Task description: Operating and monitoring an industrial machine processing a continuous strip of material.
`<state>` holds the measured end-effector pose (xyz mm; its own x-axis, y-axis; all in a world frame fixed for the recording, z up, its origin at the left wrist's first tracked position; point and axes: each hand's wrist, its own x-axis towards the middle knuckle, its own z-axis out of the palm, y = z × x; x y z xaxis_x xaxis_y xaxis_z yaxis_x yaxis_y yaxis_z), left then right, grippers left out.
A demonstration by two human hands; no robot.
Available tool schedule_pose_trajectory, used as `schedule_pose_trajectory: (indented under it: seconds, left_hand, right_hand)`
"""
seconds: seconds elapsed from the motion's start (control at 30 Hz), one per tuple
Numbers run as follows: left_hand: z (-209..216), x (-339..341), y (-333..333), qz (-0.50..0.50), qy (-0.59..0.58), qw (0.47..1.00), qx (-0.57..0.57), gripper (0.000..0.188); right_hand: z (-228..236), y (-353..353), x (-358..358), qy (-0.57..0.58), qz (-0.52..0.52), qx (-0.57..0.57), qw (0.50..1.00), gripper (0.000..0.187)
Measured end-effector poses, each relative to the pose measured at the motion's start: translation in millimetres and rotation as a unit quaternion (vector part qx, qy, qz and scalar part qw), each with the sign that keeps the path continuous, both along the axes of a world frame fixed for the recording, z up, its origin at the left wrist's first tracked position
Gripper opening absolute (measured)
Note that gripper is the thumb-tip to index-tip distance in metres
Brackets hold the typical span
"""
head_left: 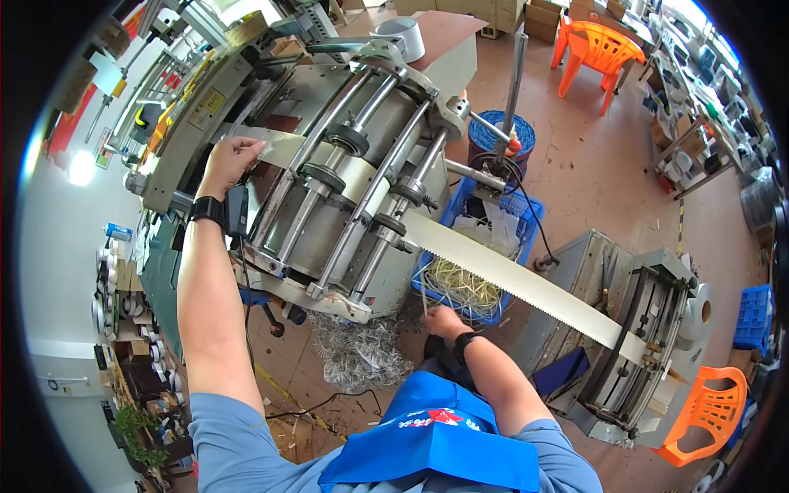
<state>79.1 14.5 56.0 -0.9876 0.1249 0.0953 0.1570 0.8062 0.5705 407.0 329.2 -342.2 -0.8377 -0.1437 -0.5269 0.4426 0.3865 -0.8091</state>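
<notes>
My left hand [228,167] pinches the end of a pale, translucent strip [281,147] at the left side of a metal roller machine [355,177]. Between the rollers a pale band shows, and a long cream band with a toothed edge [509,273] stretches from the machine's right side to a second machine. Lower down, my right hand [446,322] is closed around a narrow whitish strip [423,289] that rises from my fingers beside the blue basket [534,215]. Its lower end is hidden by my hand.
Straw-like trimmings [460,283] fill part of the basket. A tangle of shiny scrap [355,349] lies on the floor below the roller machine. The second machine [637,337] stands at right, near an orange chair [708,415]. A black cable [538,230] hangs past the basket.
</notes>
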Motion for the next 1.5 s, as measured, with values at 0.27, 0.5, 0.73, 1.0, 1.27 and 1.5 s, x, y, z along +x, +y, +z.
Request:
schedule_pose_trajectory:
  seconds: [0.27, 0.5, 0.73, 1.0, 1.27, 1.5]
  left_hand:
    - [-3.9, -8.0, -8.9, -0.029, -0.047, 0.997, 0.053, 0.022]
    - [-1.3, -1.4, -1.7, -0.004, -0.002, 1.000, 0.017, 0.019]
    - [-13.1, -16.6, -16.9, -0.048, -0.013, 0.998, 0.024, 0.026]
    - [-22.8, -27.2, -29.9, -0.013, -0.017, 0.997, -0.081, 0.028]
    - [18.9, 50.2, -16.2, 0.435, 0.035, 0.889, -0.138, 0.034]
    - [28.6, 39.3, -5.3, 0.359, 0.044, 0.926, -0.105, 0.037]
  right_hand:
    - [-14.6, 62.0, 55.2, -0.101, 0.038, 0.221, 0.969, 0.029]
    - [37.8, 107.6, 38.2, 0.077, 0.018, 0.381, 0.921, 0.022]
    - [69.4, 84.1, 50.8, 0.457, 0.090, 0.292, 0.835, 0.044]
    - [100.8, 128.8, 133.0, 0.128, -0.090, 0.096, 0.983, 0.053]
    - [169.3, 164.2, 204.2, 0.196, -0.229, 0.113, 0.947, 0.033]
    - [216.5, 205.4, 262.8, 0.265, -0.292, 0.221, 0.892, 0.024]
